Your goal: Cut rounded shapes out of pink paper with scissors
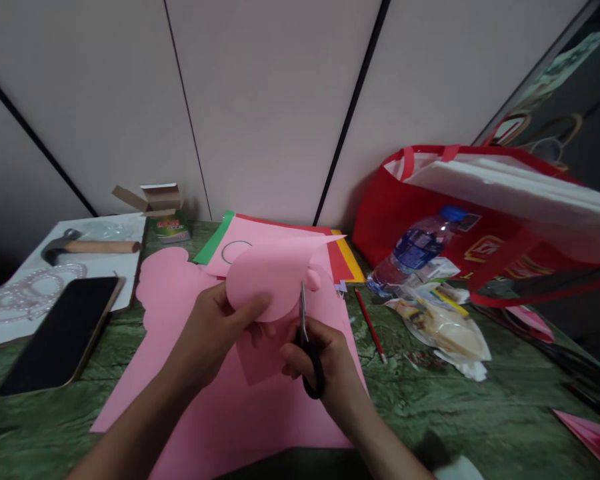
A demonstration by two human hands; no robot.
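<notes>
My left hand pinches a curled piece of pink paper, thumb on its near face. Its lower right edge is rounded, and a pointed tip sticks out to the upper right. Black-handled scissors are in my right hand, fingers through the loops. Their blades point upward at the right edge of the pink paper, beside a small curled pink strip. Beneath both hands lie large pink sheets, the left one with a wavy edge.
Coloured sheets, one with a drawn circle, lie behind. At left are a hammer, beads, a phone and a small open box. To the right are a red pencil, a plastic bottle, a plastic packet and a red bag.
</notes>
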